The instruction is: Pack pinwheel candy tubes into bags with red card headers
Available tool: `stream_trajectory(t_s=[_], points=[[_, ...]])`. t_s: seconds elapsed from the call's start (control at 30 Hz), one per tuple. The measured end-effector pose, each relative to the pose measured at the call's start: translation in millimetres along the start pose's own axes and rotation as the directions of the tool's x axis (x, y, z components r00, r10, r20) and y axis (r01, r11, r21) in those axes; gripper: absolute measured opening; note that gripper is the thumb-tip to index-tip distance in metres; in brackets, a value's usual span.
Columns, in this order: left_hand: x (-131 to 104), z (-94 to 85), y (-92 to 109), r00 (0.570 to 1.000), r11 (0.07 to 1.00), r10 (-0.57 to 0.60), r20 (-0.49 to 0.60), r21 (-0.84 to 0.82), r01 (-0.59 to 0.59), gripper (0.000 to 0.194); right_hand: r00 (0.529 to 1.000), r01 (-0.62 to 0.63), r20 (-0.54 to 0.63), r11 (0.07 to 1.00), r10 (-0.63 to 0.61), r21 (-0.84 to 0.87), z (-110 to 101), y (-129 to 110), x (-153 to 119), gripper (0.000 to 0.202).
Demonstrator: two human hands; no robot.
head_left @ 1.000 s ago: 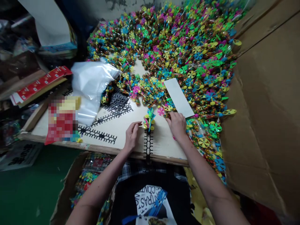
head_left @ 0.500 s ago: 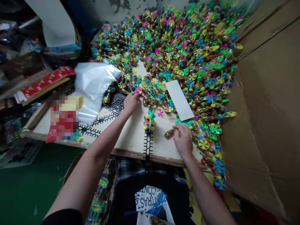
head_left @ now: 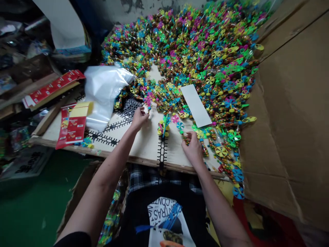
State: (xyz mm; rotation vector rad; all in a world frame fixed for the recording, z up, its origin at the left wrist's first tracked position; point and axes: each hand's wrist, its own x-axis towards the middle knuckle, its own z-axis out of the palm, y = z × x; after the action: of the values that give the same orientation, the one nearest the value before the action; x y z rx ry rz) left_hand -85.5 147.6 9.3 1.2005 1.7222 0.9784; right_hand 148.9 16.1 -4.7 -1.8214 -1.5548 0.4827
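From my feed, the right hand (head_left: pixel 193 149) hides part of the blue-fanned toy (head_left: pixel 180 126) it holds; I can't tell whether the left hand (head_left: pixel 139 119) grips anything. Small print on the red packets (head_left: pixel 76 129) escapes me, the clutter (head_left: pixel 33 49) at left blurs, and the cardboard (head_left: pixel 282 113) runs out of frame at right

Two hands (head_left: pixel 193 147) flank a black strip (head_left: pixel 162 149) before piled fan toys (head_left: pixel 203 61).

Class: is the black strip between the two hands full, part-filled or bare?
The black strip is part-filled: colourful toys are clustered at its far end, while its nearer stretch shows bare.
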Motion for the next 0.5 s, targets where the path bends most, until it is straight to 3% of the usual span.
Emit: stream_trajectory(t_s=[0.1, 0.17, 0.23, 0.33, 0.5], points=[[-39, -14.6, -13, 0.972, 0.927, -0.079, 0.220, -0.342, 0.153, 0.032, 0.996, -0.084, -0.008, 0.985, 0.087, 0.151, 0, 4, -8, 0.036], [-67, -20.0, -20, 0.949, 0.857, -0.074, 0.307, -0.467, 0.218, 0.029, 0.997, -0.080, 0.017, 0.969, 0.078, 0.232, 0, 3, -14, 0.032], [-93, -20.6, -27, 0.954, 0.826, -0.061, 0.295, -0.521, 0.214, 0.028, 0.999, -0.033, 0.042, 0.959, 0.022, 0.282, 1, -2, -19, 0.024], [-122, -13.4, -35, 0.973, 0.853, -0.016, 0.229, -0.505, 0.133, 0.024, 0.994, 0.037, 0.084, 0.936, -0.070, 0.349, 7, -12, -26, 0.017], [-138, 6.0, -39, 0.979, 0.899, 0.067, 0.191, -0.436, 0.024, 0.021, 0.991, 0.067, 0.077, 0.904, -0.110, 0.421, 24, -21, -31, 0.020]])
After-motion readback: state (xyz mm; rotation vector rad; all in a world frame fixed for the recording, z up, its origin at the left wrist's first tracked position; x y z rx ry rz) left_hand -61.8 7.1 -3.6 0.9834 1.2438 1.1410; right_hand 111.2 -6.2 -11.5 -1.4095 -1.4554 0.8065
